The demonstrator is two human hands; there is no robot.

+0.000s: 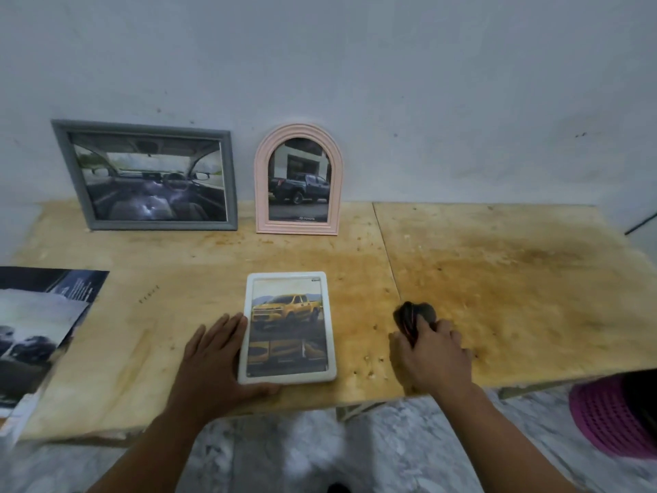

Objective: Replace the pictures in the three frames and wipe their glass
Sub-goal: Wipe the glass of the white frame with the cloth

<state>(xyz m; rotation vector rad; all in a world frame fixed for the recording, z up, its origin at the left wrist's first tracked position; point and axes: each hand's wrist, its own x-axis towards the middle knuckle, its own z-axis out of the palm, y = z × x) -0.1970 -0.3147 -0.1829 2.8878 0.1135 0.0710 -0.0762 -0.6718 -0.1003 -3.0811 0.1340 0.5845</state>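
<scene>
A white frame (287, 275) with a yellow truck picture lies flat near the table's front edge. My left hand (217, 357) rests flat against its left side and bottom corner, fingers apart. To the right of that frame, my right hand (432, 354) is closed on a dark crumpled cloth (414, 314) lying on the table. A grey frame (57, 137) showing a car interior and a pink arched frame (298, 131) showing a dark pickup lean upright against the wall at the back.
Loose printed pictures (39, 325) lie at the table's left edge. The stained plywood table (515, 279) stretches out to the right. A purple mesh basket (611, 418) sits low at the right, beyond the table's front edge. A dark cable (641, 222) crosses the far right.
</scene>
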